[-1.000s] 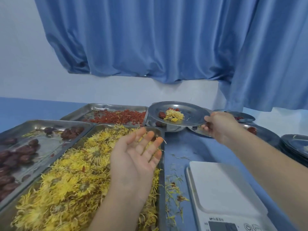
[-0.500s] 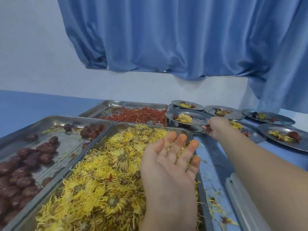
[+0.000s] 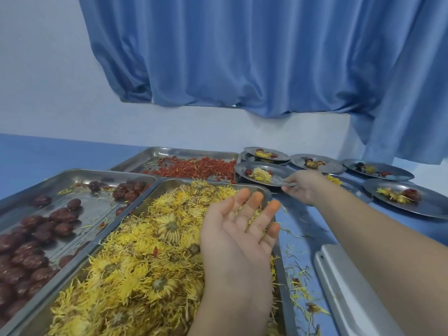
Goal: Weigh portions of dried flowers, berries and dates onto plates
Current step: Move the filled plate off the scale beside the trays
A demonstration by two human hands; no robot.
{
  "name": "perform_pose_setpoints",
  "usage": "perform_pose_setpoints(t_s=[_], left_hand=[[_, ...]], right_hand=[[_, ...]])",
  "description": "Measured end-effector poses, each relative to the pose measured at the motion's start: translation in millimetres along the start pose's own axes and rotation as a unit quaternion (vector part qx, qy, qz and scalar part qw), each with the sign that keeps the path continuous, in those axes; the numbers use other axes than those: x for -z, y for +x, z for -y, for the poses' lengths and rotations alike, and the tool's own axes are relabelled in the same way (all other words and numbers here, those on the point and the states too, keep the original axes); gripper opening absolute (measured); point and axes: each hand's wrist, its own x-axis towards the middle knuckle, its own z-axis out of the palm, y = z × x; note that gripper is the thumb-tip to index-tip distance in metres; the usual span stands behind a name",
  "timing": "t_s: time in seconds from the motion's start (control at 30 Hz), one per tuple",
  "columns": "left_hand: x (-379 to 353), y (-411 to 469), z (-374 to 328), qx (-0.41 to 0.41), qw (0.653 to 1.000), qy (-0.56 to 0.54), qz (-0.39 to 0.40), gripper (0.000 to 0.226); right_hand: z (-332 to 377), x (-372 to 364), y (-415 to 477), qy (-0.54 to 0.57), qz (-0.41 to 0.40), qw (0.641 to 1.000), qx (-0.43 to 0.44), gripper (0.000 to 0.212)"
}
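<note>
My right hand (image 3: pixel 306 187) pinches the near rim of a steel plate (image 3: pixel 278 181) that holds yellow flowers, a date and red berries; the plate sits just behind the flower tray. My left hand (image 3: pixel 238 229) hovers palm up, fingers straight and empty, over the big tray of yellow dried flowers (image 3: pixel 135 258). A tray of dark red dates (image 3: pixel 31 238) lies at the left, and a tray of red berries (image 3: pixel 194 166) stands behind. The white scale (image 3: pixel 349 292) shows at the lower right, partly cut off.
Several filled steel plates (image 3: pixel 402 197) stand at the back right on the blue table (image 3: pixel 300 226). Loose petals litter the table between the flower tray and the scale. A blue curtain (image 3: pixel 242 57) hangs over the white wall behind.
My right hand has carried the filled plate down from the air to the spot behind the flower tray. The view has swung left and up; the left hand stays palm up.
</note>
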Motion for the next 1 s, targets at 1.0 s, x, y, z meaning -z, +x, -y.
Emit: perform_pose_setpoints(t_s=[1.0], left_hand=[[4, -25, 57, -0.251, 0.583, 0.714, 0.294, 0.024]], right_hand=[[9, 289, -255, -0.648, -0.162, 0.715, 0.208, 0.022]])
